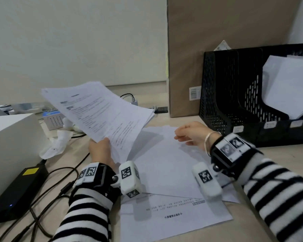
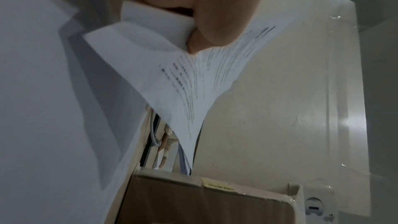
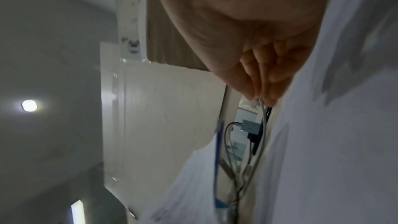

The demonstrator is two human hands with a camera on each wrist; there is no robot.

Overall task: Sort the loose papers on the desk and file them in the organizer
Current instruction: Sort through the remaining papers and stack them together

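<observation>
The stack of papers (image 1: 101, 110) is held in the air over the left half of the desk (image 1: 278, 159), tilted up and away from the person, printed side showing. The left hand (image 1: 101, 151) grips its near corner; in the left wrist view the thumb (image 2: 215, 28) presses on the printed face with the sheets bent into a fold beneath it, and the other fingers are hidden under the stack.

More loose sheets (image 1: 168, 165) lie flat on the desk directly below and to the right of the stack, overlapping each other; the lowest one (image 1: 173, 217) shows print that reads upside down to the person.

The right hand (image 1: 191, 135) is over the far edge of these sheets, fingers curled together and close to the paper. Whether they pinch a sheet cannot be told; the right wrist view is blurred.

The black mesh organizer (image 1: 234, 95) stands at the right rear of the desk. White sheets (image 1: 290, 84) already lean in its rightmost visible slot; the slots to the left are dark.

A tall brown cardboard box (image 1: 217, 41) stands just behind and left of the organizer. On the left side sit a white box (image 1: 12, 137), a black power adapter (image 1: 19, 187) with cables (image 1: 59, 182), and crumpled white wrapping (image 1: 56, 144).
</observation>
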